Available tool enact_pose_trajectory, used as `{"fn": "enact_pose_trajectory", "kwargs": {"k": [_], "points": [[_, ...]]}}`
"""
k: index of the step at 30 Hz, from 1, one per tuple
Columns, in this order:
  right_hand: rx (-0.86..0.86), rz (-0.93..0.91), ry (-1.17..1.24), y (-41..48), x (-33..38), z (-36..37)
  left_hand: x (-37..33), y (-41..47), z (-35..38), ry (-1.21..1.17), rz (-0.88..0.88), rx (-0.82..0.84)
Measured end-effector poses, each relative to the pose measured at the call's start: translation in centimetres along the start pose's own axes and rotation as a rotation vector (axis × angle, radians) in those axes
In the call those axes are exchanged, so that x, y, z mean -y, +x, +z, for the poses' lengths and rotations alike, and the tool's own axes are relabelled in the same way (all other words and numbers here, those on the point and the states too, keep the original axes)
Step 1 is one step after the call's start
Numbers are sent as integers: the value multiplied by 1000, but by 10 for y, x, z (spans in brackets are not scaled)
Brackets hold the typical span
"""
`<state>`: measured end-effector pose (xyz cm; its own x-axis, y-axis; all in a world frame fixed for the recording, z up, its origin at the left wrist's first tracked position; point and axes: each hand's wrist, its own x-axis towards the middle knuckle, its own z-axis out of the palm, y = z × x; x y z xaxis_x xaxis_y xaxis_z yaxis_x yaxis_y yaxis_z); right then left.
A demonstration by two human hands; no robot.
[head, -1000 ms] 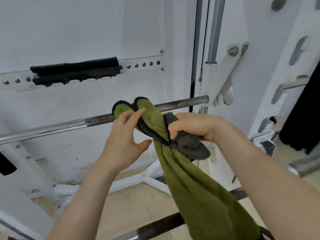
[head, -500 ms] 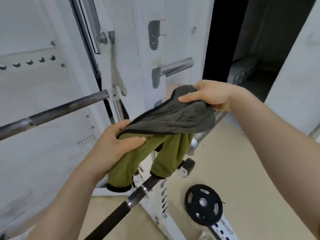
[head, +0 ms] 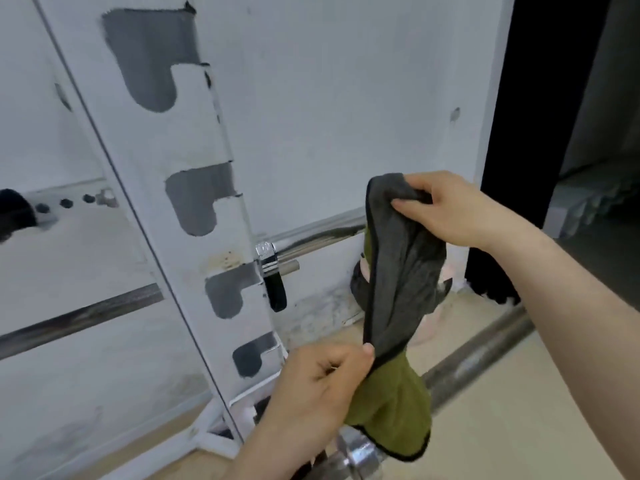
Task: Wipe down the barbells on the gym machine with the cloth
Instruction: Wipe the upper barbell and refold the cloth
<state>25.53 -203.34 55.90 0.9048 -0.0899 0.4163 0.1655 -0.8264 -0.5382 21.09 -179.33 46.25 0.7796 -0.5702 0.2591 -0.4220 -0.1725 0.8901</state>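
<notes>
Low in the centre of the frame, the left hand point(head: 311, 393) is curled in a fist round the cloth point(head: 401, 289), gripping it where the grey side turns to green. The green end hangs below that fist, in front of the lower barbell point(head: 485, 348), a dark bar that rises from a chrome collar at the bottom edge toward the right. Whether the cloth touches it cannot be told. The cloth runs up, roughly upright, to the right hand point(head: 460, 209) at centre right, which pinches its top end between thumb and fingers. Behind the cloth a chrome bar point(head: 311, 237) reaches left to the white upright point(head: 194, 133) with hook-shaped cut-outs. A black strap point(head: 275, 289) hangs there. A grey bar point(head: 79, 317) crosses the left side. A dark doorway point(head: 519, 98) fills the upper right.
</notes>
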Motion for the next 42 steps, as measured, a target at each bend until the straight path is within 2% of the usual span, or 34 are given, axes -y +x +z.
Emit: {"fn": "enact_pose_trajectory", "kwargs": {"k": [4, 5, 7, 9, 10, 13, 14, 16, 19, 22, 25, 27, 29, 33, 37, 40, 42], "points": [[39, -48, -42, 38, -9, -10, -7, 21, 16, -76, -104, -139], [33, -28, -114, 46, -9, -12, -5, 25, 19, -79, -128, -167], [-22, 56, -416, 56, -3, -16, -4, 33, 21, -52, -189, -205], [-69, 99, -493, 60, 7, -14, 0, 36, 25, -18, -199, -231], [-74, 95, -356, 61, 12, -10, 1, 37, 26, -12, -199, -238], [-100, 117, 362, 69, 31, 6, 0, 38, 29, -104, -166, -253], [-107, 108, 515, 73, 37, 10, -3, 38, 30, -136, -142, -264], [-132, 28, 677, 87, 50, 14, -8, 40, 30, -148, -85, -295], [-152, -175, 721, 113, 75, 29, -5, 53, 28, -76, -59, -406], [-86, -349, 566, 133, 93, 84, 10, 68, 27, 31, -166, -529], [134, -425, 11, 128, 77, 171, 33, 78, 25, 82, -376, -553], [120, -384, -279, 113, 62, 207, 46, 83, 23, 108, -491, -567], [49, -399, -277, 110, 54, 215, 47, 88, 23, 121, -574, -562], [108, -427, -177, 127, 44, 204, 40, 101, 28, 208, -585, -552], [27, -304, -384, 134, -14, 174, 40, 103, 31, 288, -550, -569], [111, -170, -369, 145, -47, 144, 39, 104, 34, 304, -499, -579], [194, -221, -277, 144, -35, 146, 37, 107, 37, 296, -489, -566]]}}
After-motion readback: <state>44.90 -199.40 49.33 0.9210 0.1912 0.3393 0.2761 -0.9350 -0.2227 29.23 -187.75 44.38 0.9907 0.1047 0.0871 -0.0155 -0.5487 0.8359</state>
